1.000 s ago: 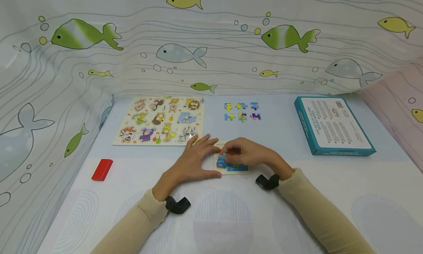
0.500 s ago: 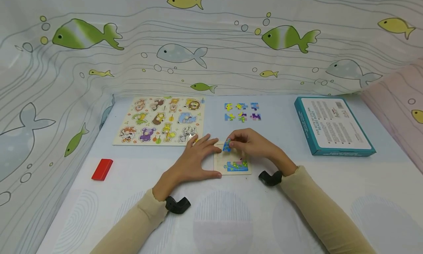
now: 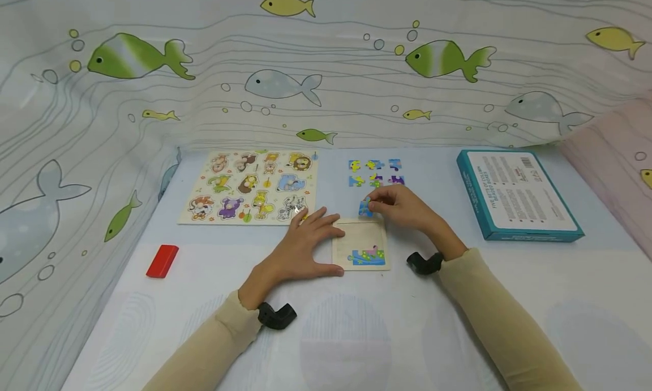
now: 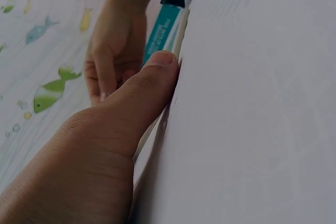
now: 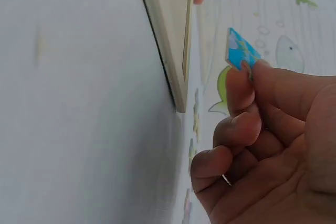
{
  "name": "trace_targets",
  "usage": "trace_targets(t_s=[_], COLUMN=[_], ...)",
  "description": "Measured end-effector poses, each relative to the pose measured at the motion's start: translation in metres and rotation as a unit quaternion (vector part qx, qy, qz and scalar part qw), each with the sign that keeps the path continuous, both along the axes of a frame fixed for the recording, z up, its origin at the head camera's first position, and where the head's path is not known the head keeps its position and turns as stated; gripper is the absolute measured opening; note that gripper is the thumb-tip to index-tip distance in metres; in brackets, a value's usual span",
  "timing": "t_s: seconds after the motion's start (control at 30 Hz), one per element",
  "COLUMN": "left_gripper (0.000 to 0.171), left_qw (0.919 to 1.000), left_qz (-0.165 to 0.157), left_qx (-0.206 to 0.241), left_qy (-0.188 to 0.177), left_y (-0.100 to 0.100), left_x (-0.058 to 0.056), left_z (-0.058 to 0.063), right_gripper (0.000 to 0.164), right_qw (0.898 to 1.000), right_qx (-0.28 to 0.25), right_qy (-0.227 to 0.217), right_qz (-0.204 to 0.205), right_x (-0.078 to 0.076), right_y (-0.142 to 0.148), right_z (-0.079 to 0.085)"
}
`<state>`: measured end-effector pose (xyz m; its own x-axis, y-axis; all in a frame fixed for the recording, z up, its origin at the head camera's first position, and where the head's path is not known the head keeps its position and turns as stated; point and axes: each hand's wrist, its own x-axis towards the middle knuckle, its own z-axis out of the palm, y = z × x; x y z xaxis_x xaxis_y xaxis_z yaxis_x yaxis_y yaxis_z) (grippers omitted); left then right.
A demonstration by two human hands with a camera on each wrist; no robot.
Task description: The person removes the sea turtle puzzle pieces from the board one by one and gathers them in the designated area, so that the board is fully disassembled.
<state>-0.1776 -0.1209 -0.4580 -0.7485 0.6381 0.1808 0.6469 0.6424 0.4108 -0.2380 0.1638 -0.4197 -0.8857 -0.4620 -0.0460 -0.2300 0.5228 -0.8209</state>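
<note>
A small square wooden puzzle tray lies in the middle of the table. Along its lower right sits a joined strip of blue, green and pink puzzle pieces. My left hand rests at the tray's left side, fingers spread, with the thumb at the near corner and a fingertip on the frame. In the left wrist view the thumb lies along the tray's edge. Above the tray's far edge, my right hand pinches a blue puzzle piece between thumb and index finger, off the table.
Several loose puzzle pieces lie in two rows beyond the tray. An animal puzzle board lies at the back left, a red block at the left. A teal box stands at the right. Fish-printed cloth hangs behind.
My right hand has lifted the blue piece from the tray's left part and carried it away and rightward past the far edge. My left hand stays at the tray.
</note>
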Motion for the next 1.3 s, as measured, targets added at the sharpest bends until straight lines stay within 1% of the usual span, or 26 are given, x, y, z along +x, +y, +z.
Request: trace_targets(t_s=[0.2,0.4,0.5,0.6,0.7,0.83,1.07,1.3], left_gripper=[0.072,0.071,0.071,0.071,0.071,0.071,0.072,0.071], left_qw=[1.0000,1.0000,0.9999,1.0000,1.0000,1.0000,1.0000,1.0000], left_qz=[-0.003,-0.006,-0.006,-0.006,-0.004,-0.003,-0.002,-0.001], left_qx=[-0.002,0.005,0.007,0.005,0.002,-0.003,-0.006,-0.007], left_qy=[0.002,0.006,0.005,0.002,0.002,0.005,0.006,0.002], left_y=[0.001,0.001,0.002,0.001,0.000,0.000,-0.001,-0.001], left_x=[-0.002,-0.001,0.000,0.000,0.000,0.001,0.001,0.001], left_z=[0.000,0.002,0.002,0.002,0.001,0.000,0.001,0.001], right_gripper=[0.019,0.021,0.027,0.035,0.038,0.034,0.030,0.029], right_qw=[0.999,0.996,0.995,0.993,0.992,0.992,0.990,0.990], right_qx=[0.050,0.081,0.097,0.114,0.119,0.118,0.133,0.129], right_qy=[0.003,0.032,0.029,0.030,0.038,0.043,0.042,0.039], right_qz=[-0.003,-0.007,-0.008,0.000,0.007,0.009,-0.016,-0.029], right_x=[-0.011,-0.022,-0.024,-0.021,-0.019,-0.020,-0.022,-0.024], right_y=[-0.006,-0.017,-0.018,-0.017,-0.016,-0.017,-0.019,-0.022], right_z=[-0.001,0.000,-0.001,-0.001,0.000,-0.002,-0.005,-0.004])
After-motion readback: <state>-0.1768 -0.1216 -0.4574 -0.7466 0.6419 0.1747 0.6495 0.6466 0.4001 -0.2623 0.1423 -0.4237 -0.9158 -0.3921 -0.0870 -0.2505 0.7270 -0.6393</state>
